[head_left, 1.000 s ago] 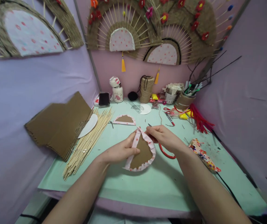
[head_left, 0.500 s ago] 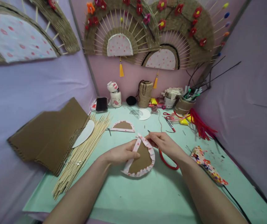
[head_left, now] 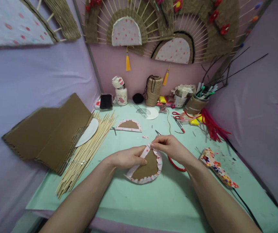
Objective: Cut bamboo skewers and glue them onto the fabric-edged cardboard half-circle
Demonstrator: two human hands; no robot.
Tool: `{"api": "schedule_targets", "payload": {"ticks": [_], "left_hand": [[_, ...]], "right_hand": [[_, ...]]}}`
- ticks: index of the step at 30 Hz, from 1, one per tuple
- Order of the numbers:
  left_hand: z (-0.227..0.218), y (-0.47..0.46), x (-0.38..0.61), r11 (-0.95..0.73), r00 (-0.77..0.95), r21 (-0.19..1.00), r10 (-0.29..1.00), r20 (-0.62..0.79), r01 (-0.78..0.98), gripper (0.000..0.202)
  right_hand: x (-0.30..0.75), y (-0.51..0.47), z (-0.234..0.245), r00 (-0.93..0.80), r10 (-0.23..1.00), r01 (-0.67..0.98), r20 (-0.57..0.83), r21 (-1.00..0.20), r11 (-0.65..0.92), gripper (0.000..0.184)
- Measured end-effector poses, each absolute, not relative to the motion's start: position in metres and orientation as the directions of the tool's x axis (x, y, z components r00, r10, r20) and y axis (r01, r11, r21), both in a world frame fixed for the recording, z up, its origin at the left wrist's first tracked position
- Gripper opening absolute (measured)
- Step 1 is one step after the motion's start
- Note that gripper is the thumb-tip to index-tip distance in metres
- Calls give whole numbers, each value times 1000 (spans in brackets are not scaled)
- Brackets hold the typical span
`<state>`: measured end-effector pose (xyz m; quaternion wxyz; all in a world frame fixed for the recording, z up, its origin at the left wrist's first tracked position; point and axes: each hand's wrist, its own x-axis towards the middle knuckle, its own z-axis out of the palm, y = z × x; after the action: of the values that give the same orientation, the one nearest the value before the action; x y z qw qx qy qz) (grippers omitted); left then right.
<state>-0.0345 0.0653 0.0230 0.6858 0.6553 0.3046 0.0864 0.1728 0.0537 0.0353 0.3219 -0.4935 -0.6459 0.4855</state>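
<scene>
- Head view: a person's left hand [head_left: 130, 157] is clamped on a half-round cardboard piece [head_left: 147, 168], thumb on its bare brown face, over the middle of a pale green table [head_left: 129, 200].
- Right hand [head_left: 166, 145] has its fingertips pinched together at the piece's top corner, on the pink-spotted edging [head_left: 159, 158].
- Done, by the look of it: edging lies folded along the straight side and in pleats round the curve.
- Left, as a judgement: the corners; the top one is being pinched, the lower ends in a point jutting past the card.
- Farther back lies a second half-round piece [head_left: 129, 124], apparently edged all round.
- Hidden: the right hand covers the middle of red-handled scissors [head_left: 175, 166], so whether it holds them is unclear; the piece's underside and most left fingers are out of sight.
- Cut off: wall fans [head_left: 215, 40] run past the top edge.
</scene>
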Motion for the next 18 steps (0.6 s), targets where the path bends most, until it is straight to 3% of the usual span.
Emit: {"api": "schedule_targets", "payload": {"ticks": [3,8,13,18], "left_hand": [[22,66,-34,106,798,953,526,-295,283,29],[29,66,-32,261,801,940,501,-327,220,34],[28,66,-33,228,804,945,501,-321,235,31],[26,66,-33,243,777,942,536,-330,232,31]], "right_hand": [[174,52,36,-334,941,331,-48,-941,70,28],[177,53,35,-340,938,306,-65,-951,45,45],[170,53,29,-257,965,324,-57,-946,31,36],[164,50,30,-215,975,378,53,-916,133,29]]}}
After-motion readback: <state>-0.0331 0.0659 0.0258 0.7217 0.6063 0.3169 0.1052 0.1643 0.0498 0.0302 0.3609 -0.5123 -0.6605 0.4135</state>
